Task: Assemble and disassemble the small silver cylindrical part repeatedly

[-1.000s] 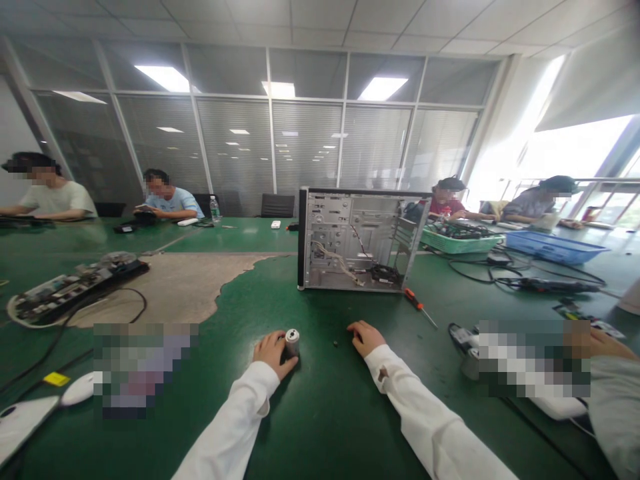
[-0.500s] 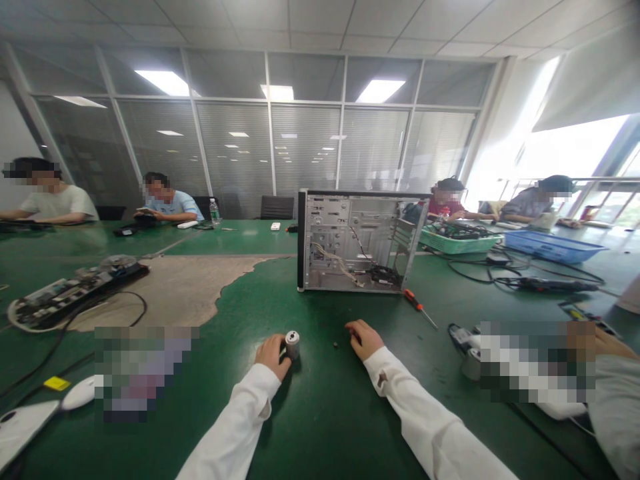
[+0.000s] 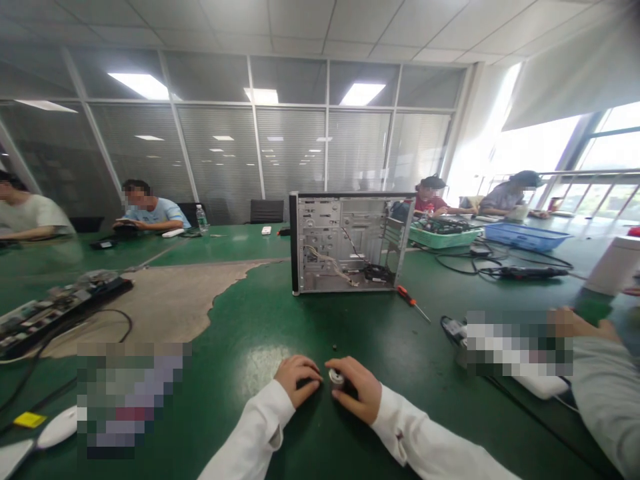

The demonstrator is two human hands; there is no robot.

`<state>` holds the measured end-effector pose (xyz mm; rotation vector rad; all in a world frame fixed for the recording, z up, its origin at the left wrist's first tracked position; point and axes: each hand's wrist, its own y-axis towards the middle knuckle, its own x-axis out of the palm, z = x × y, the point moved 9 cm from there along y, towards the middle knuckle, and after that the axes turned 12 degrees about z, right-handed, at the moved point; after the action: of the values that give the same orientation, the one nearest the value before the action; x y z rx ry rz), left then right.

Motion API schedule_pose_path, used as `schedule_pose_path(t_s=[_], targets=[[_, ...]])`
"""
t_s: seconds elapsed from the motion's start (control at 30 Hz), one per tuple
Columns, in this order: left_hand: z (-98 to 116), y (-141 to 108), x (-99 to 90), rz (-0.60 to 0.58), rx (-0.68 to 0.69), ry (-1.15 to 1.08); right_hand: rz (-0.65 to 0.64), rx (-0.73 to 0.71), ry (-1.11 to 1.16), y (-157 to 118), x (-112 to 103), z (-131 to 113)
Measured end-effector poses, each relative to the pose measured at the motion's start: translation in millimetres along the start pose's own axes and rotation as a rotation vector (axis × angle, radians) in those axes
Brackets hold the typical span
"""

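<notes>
Metal cylinder (image 3: 337,379) under right hand (image 3: 358,393)

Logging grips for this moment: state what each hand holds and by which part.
The right hand has its fingers on the side of the small silver cylinder on the green table. The left hand rests beside it; a grip cannot be told.

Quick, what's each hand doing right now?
Left hand: curled on the green table, holding nothing visible.
Right hand: closed around the small metal cylinder.
</notes>
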<state>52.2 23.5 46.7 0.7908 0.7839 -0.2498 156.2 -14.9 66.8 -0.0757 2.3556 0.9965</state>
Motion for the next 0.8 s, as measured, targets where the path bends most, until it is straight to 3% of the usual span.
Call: schedule_pose_path(t_s=[0.17, 0.4, 0.5, 0.6, 0.67, 0.73, 0.8], targets=[[-4.9, 0.1, -0.9, 0.012, -0.037, -0.012, 0.13, 0.112, -0.21, -48.0, -64.3, 30.7], [-13.9, -0.8, 5.4, 0.015, -0.026, -0.014, 0.465, 0.414, -0.796, -149.0, -202.5, 97.0], [-14.7, -0.9, 6.7, 0.012, -0.029, 0.0, 0.569, 0.397, -1.023, -175.0, -242.6, 101.5], [-15.1, -1.4, 7.8, 0.004, -0.031, 0.005, 0.666, 0.276, -1.213, -176.3, -257.3, 86.8], [-15.3, -1.8, 8.4, 0.002, -0.029, 0.004, 0.712, 0.213, -1.277, -164.5, -252.1, 71.9], [-15.6, -2.0, 9.0, -0.001, -0.026, 0.004, 0.684, 0.148, -1.238, -141.4, -231.1, 56.1], [-15.8, -1.9, 10.0, -0.01, -0.021, 0.004, 0.526, 0.077, -1.089, -108.9, -191.6, 42.7]])
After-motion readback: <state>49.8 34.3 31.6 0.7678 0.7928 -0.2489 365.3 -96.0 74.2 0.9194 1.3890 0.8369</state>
